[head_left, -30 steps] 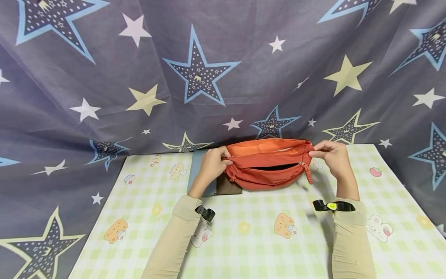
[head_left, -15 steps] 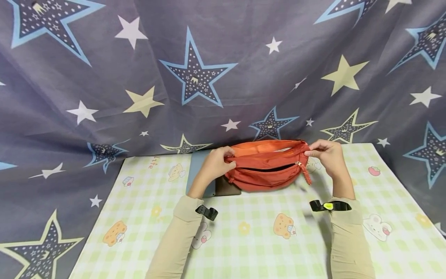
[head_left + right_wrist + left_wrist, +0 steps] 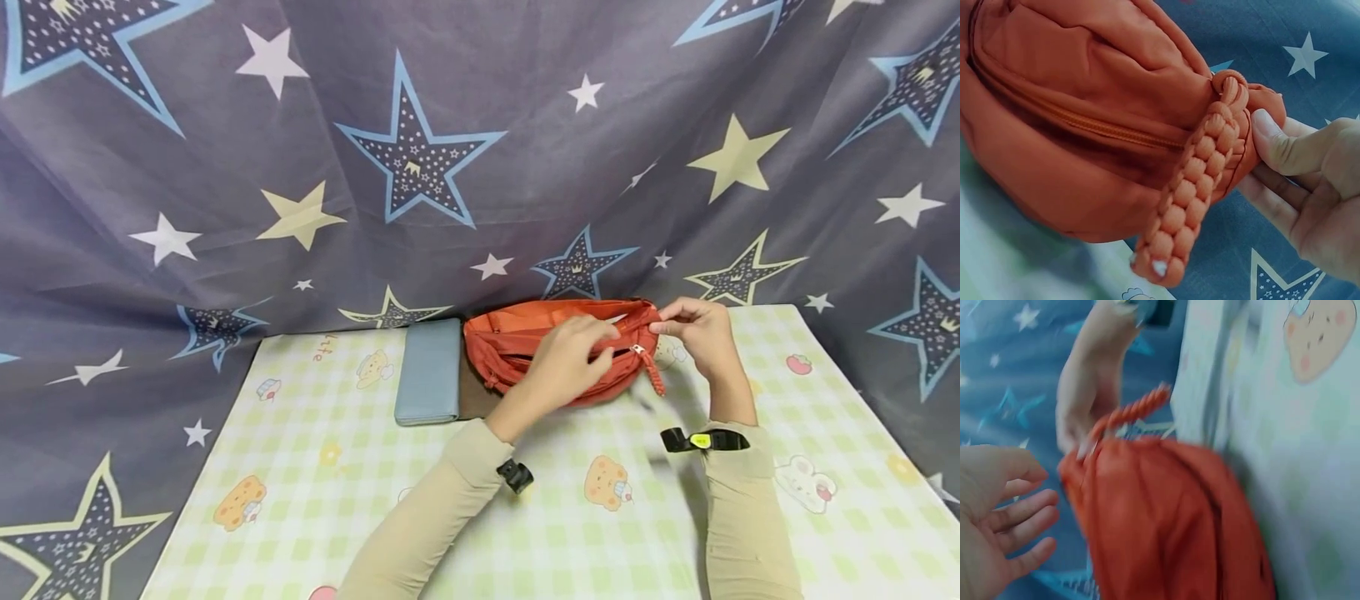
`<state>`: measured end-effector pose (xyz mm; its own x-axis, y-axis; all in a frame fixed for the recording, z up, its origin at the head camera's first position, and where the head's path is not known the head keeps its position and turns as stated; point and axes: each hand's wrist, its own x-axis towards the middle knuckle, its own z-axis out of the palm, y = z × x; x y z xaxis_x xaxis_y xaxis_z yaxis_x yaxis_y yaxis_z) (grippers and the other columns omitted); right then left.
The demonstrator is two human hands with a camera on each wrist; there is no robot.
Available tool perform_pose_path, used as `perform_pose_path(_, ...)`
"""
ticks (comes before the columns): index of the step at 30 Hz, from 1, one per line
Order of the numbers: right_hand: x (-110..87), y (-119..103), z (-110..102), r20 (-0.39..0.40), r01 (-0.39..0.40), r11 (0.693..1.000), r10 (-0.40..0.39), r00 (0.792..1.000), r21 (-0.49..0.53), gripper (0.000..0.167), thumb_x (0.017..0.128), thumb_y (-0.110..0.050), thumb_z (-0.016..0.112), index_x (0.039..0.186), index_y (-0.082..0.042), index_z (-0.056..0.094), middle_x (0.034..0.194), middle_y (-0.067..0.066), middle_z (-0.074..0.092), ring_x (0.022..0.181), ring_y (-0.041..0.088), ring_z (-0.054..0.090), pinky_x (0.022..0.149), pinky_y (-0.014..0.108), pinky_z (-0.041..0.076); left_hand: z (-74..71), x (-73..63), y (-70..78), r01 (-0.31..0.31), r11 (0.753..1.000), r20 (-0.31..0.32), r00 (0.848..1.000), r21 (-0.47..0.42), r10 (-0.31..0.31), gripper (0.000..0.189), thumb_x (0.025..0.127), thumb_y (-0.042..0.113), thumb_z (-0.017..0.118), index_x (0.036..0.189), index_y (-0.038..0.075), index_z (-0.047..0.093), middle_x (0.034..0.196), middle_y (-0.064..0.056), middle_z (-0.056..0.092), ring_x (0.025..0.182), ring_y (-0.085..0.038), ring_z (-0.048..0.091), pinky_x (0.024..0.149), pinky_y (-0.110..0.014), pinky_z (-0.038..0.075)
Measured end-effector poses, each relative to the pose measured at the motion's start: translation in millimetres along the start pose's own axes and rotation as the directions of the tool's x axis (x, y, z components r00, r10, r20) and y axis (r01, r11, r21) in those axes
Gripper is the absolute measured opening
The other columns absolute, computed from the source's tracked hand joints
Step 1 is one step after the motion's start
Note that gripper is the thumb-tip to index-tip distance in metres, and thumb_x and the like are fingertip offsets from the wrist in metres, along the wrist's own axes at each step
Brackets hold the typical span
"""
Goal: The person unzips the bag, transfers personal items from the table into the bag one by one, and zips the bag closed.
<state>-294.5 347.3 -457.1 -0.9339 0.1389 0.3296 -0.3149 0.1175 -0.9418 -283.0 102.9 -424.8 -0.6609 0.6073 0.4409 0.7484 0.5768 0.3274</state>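
An orange-red waist bag (image 3: 491, 354) stands at the back of the table, its top opening and front zip pocket both gaping. Thumb and fingers of my right hand (image 3: 697, 329) pinch the bag's right end, beside the braided zipper pull (image 3: 1194, 187). In the head view my left hand (image 3: 570, 358) is in front of the bag, over its middle. The left wrist view shows that left hand (image 3: 1004, 519) with loosely extended fingers, apart from the bag and holding nothing. Something pale shows in the top opening, too little to identify.
A blue zip wallet (image 3: 427, 371) lies flat left of the bag. Next to it a flat brown item (image 3: 474, 396) is partly covered by the bag. Behind the checked tablecloth (image 3: 300, 500) hangs a star-patterned curtain (image 3: 480, 167).
My left hand has let go of the bag's left end and moved right, across its front. The blue wallet is now uncovered. My right hand keeps its pinch on the right end.
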Motion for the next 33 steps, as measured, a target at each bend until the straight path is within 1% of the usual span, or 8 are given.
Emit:
perform_pose_path(3, -0.5, -1.6, -0.5, 0.000, 0.002, 1.000, -0.002, 1.000, -0.005, 0.007, 0.078, 0.022, 0.073, 0.077, 0.018, 0.067, 0.065, -0.009, 0.073, 0.060, 0.002, 0.066, 0.060, 0.014, 0.056, 17.0, 8.0, 16.7, -0.095, 0.991, 0.031, 0.995, 0.090, 0.092, 0.022, 0.099, 0.022, 0.065, 0.119, 0.019, 0.072, 0.118, 0.004, 0.070, 0.109, -0.013, 0.064, 0.094, -0.026, 0.054)
perform_pose_path(6, -0.6, -2.8, 2.1, 0.005, 0.010, 1.000, -0.010, 1.000, -0.003, 0.009, 0.078, 0.022, 0.073, 0.079, 0.023, 0.064, 0.065, -0.009, 0.073, 0.060, 0.002, 0.066, 0.060, 0.015, 0.056, 30.7, 12.0, 26.8, -0.169, 0.967, 0.089, 0.984, 0.188, 0.154, 0.025, 0.100, 0.021, 0.063, 0.124, 0.022, 0.071, 0.125, 0.005, 0.066, 0.116, -0.013, 0.059, 0.103, -0.027, 0.049)
perform_pose_path(9, -0.5, -4.5, 3.9, 0.013, 0.012, 1.000, -0.012, 1.000, 0.016, 0.013, 0.078, 0.023, 0.072, 0.083, 0.027, 0.061, 0.066, -0.008, 0.073, 0.061, 0.003, 0.067, 0.059, 0.015, 0.056, 40.5, 13.3, 31.6, -0.220, 0.940, 0.145, 0.972, 0.261, 0.187, 0.033, 0.097, 0.016, 0.065, 0.129, 0.026, 0.069, 0.129, 0.007, 0.063, 0.118, -0.012, 0.055, 0.103, -0.026, 0.047)
perform_pose_path(14, -0.9, -5.7, 5.1, 0.020, 0.017, 1.000, -0.017, 1.000, 0.015, 0.014, 0.078, 0.024, 0.072, 0.084, 0.029, 0.060, 0.066, -0.007, 0.074, 0.060, 0.004, 0.068, 0.059, 0.015, 0.056, 48.6, 13.8, 32.1, -0.251, 0.912, 0.166, 0.964, 0.325, 0.206, 0.044, 0.089, 0.012, 0.073, 0.129, 0.028, 0.068, 0.127, 0.009, 0.063, 0.119, -0.012, 0.054, 0.101, -0.028, 0.044)
perform_pose_path(22, -2.6, -5.1, 4.0, 0.018, 0.015, 0.999, -0.014, 1.000, -0.031, 0.015, 0.079, 0.022, 0.072, 0.085, 0.028, 0.060, 0.066, -0.010, 0.073, 0.061, 0.001, 0.067, 0.061, 0.014, 0.057, 51.6, 14.8, 33.1, -0.235, 0.893, 0.133, 0.971, 0.384, 0.198, 0.032, 0.093, 0.016, 0.070, 0.122, 0.027, 0.072, 0.118, 0.008, 0.061, 0.112, -0.012, 0.052, 0.100, -0.029, 0.043)
perform_pose_path(25, -3.6, -4.3, 3.8, 0.013, 0.013, 0.999, -0.012, 1.000, -0.049, 0.014, 0.079, 0.022, 0.073, 0.084, 0.027, 0.060, 0.065, -0.011, 0.072, 0.060, 0.001, 0.066, 0.061, 0.014, 0.056, 50.0, 13.9, 32.5, -0.207, 0.898, 0.104, 0.978, 0.388, 0.180, 0.023, 0.096, 0.019, 0.068, 0.117, 0.024, 0.074, 0.114, 0.006, 0.059, 0.107, -0.012, 0.052, 0.097, -0.028, 0.044)
perform_pose_path(28, -3.8, -3.5, 3.5, 0.004, 0.014, 0.998, -0.013, 1.000, -0.058, 0.013, 0.078, 0.022, 0.073, 0.083, 0.026, 0.062, 0.064, -0.012, 0.072, 0.060, 0.000, 0.065, 0.061, 0.014, 0.056, 46.6, 12.9, 29.5, -0.162, 0.918, 0.046, 0.987, 0.361, 0.156, 0.015, 0.098, 0.023, 0.066, 0.109, 0.024, 0.075, 0.109, 0.006, 0.060, 0.105, -0.012, 0.055, 0.097, -0.027, 0.045)
perform_pose_path(33, -2.6, -3.3, 3.1, 0.002, 0.024, 0.997, -0.024, 1.000, -0.068, 0.012, 0.079, 0.021, 0.074, 0.083, 0.025, 0.063, 0.065, -0.012, 0.072, 0.061, 0.001, 0.066, 0.062, 0.014, 0.057, 38.3, 11.5, 20.8, -0.077, 0.980, -0.043, 0.995, 0.183, 0.087, 0.009, 0.094, 0.021, 0.069, 0.101, 0.022, 0.075, 0.103, 0.005, 0.062, 0.101, -0.012, 0.061, 0.094, -0.027, 0.048)
